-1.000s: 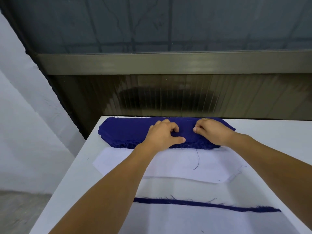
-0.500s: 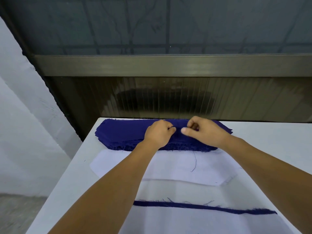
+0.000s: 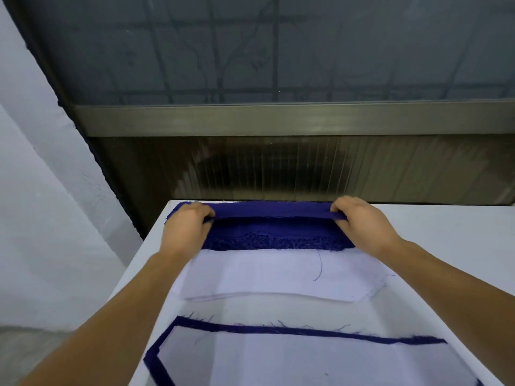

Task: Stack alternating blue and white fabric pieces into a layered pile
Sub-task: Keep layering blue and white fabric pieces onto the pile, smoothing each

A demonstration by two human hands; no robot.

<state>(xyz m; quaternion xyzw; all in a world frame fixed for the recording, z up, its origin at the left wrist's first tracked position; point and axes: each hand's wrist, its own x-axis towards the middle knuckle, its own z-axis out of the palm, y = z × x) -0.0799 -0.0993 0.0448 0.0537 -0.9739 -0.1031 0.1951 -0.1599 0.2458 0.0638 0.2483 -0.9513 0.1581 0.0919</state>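
Hands grip a blue fabric piece (image 3: 274, 211) at both ends, left hand (image 3: 186, 229) and right hand (image 3: 362, 222), above the far blue stack (image 3: 276, 238) on a white table (image 3: 446, 232).

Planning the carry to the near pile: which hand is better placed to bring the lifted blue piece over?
Neither alone. The left hand and right hand each pinch one end of the blue piece, raised off the blue stack. Both should carry it together to the near pile.

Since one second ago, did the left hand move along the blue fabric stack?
Yes. The left hand went from the middle of the blue fabric stack to its left end, near the table corner, pinching the top blue piece.
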